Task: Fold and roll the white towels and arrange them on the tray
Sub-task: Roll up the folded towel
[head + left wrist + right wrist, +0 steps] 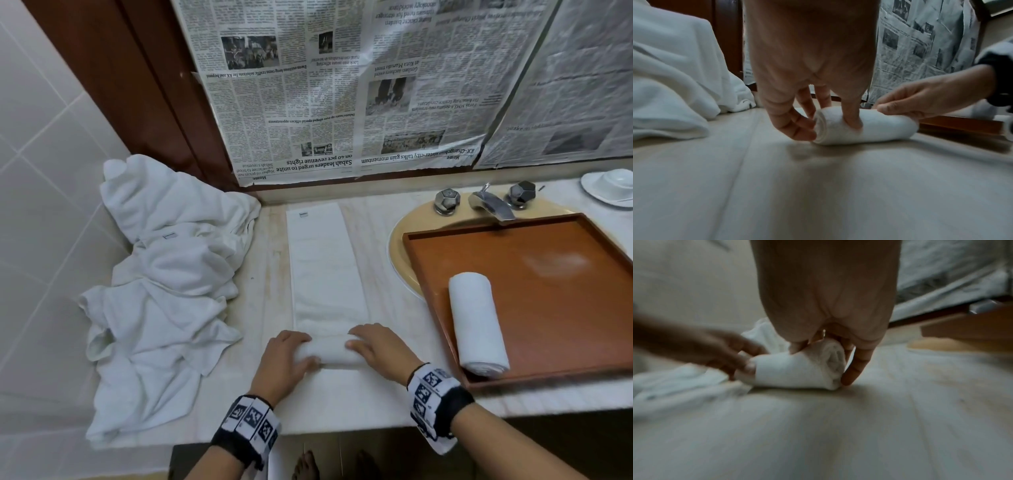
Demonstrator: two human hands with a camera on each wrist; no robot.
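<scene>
A white towel folded into a long strip lies on the counter, running away from me. Its near end is wound into a small roll. My left hand grips the roll's left end, fingers and thumb curled round it. My right hand grips the right end the same way. A finished rolled towel lies on the brown wooden tray, near its front left corner.
A heap of loose white towels fills the counter's left end against the tiled wall. The tray sits over a sink with a metal tap. A white dish stands far right. Newspaper covers the wall behind.
</scene>
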